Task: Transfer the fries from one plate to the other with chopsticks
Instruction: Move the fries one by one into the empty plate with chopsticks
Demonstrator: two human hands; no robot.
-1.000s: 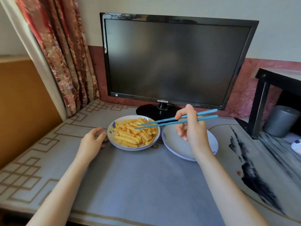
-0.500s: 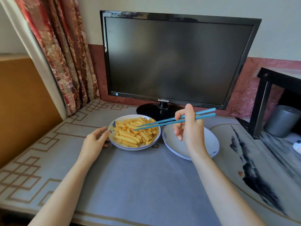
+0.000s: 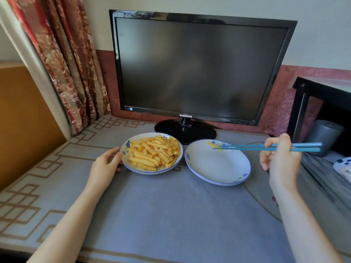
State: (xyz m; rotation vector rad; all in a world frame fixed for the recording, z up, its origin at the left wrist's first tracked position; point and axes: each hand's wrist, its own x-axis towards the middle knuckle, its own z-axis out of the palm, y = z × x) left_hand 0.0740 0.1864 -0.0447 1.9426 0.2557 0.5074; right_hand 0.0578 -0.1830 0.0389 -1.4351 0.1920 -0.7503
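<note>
Holding blue chopsticks (image 3: 247, 148), right hand (image 3: 281, 162) poised tips with one fry (image 3: 213, 144) over right plate (image 3: 218, 168), centre-right of frame. Frame centre: left hand (image 3: 106, 164) gripped fries plate (image 3: 150, 172) rim. Best: lower close, part tips gently.

The chopsticks (image 3: 247, 148) cross one fry (image 3: 212, 144) over the right plate (image 3: 218, 168); whether it is pinched or lying there cannot be told. The left hand's (image 3: 105, 165) fingers mostly hide beneath the fries plate (image 3: 133, 166). A white object (image 3: 344, 166) is cut off by the right edge.
</note>
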